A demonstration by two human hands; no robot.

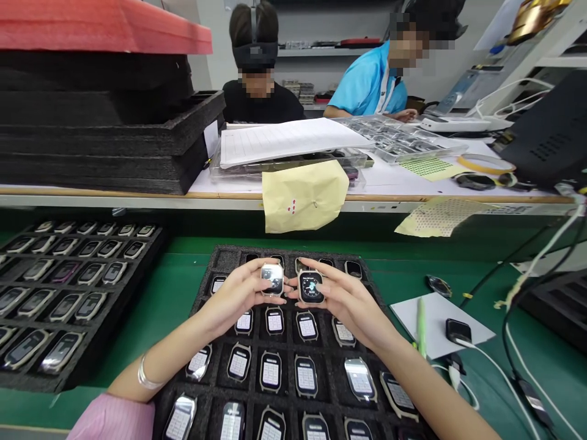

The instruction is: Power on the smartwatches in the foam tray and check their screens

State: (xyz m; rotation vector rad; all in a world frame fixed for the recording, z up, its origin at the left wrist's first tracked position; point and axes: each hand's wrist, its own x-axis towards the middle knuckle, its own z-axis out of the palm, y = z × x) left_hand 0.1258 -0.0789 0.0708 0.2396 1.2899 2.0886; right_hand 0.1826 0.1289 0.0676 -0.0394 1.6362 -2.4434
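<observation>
My left hand [238, 293] pinches a square smartwatch body [272, 278] with a lit, pale screen. Beside it, my right hand [343, 299] holds a second smartwatch body [311, 287] that shows a dark dial with a clock face. Both hands hover over the far rows of a black foam tray [220, 260] on the green table. The tray's pockets hold several more watch bodies [306, 376], many with white lit screens. The two held watches nearly touch each other.
A second black foam tray [68, 293] of watch bodies lies at the left. A white sheet [477, 327] with a green pen [420, 327] and a black charger puck [457, 331] on a cable lies at the right. Two people sit behind a raised shelf with stacked foam trays [114, 134].
</observation>
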